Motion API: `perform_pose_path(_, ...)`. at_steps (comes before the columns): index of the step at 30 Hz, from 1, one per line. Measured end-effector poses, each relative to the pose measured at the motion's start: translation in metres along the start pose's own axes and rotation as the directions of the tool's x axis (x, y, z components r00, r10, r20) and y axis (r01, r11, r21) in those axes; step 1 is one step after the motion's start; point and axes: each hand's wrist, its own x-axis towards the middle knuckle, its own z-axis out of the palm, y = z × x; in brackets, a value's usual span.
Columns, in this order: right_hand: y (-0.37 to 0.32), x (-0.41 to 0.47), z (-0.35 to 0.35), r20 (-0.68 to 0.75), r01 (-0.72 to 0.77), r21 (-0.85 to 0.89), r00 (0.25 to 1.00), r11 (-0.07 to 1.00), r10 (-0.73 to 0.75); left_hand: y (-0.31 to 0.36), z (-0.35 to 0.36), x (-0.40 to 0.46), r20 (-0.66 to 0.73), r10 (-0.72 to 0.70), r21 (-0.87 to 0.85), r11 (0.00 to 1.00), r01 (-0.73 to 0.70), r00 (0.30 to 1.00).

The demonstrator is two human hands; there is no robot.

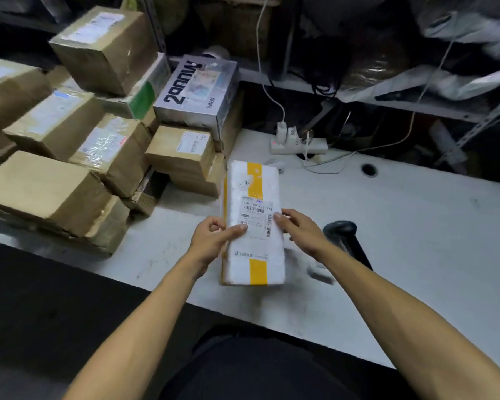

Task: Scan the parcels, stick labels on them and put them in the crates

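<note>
A long white foam parcel point(253, 180) with a yellow tape stripe lies lengthwise on the grey table point(416, 226). A white shipping label point(256, 219) with barcodes sits on its top face. My left hand point(214, 241) grips the parcel's left edge, thumb pressed on the label. My right hand point(299, 230) holds the right edge, fingertips touching the label's side. A black handheld barcode scanner point(344, 235) lies on the table just right of my right hand.
Several taped cardboard boxes point(55, 194) are stacked at the left, with a grey printed box point(197, 90) on top at the back. A white power strip point(299, 145) with cables lies behind the parcel. Metal shelving point(416, 108) runs along the back.
</note>
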Motion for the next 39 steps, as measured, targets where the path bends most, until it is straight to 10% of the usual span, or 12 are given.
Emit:
perform_pose_path(3,0.036,-0.010,-0.035,-0.514,-0.086,-0.502,0.830,0.861,-0.217,-0.002,0.023,0.003,0.004,0.040,0.033,0.999,-0.040,0.999)
perform_pose_path(6,0.071,-0.019,-0.062,-0.687,-0.335,-0.345,0.727,0.877,0.007,-0.002,0.044,0.003,-0.006,0.073,0.050,0.996,-0.073,0.997)
perform_pose_path(11,0.109,-0.015,-0.085,-0.270,-0.485,-0.068,0.850,0.872,0.452,0.000,0.064,0.004,-0.001,0.096,0.070,0.993,-0.095,0.995)
perform_pose_path(25,-0.028,-0.028,-0.105,0.149,-0.134,0.294,0.984,0.946,0.093,0.011,0.080,0.015,-0.170,0.020,-0.027,0.999,-0.025,0.985)
perform_pose_path(39,-0.037,-0.032,-0.141,0.145,-0.183,0.329,0.979,0.927,0.142,0.016,0.091,0.040,-0.206,-0.042,0.005,0.999,0.044,0.978)
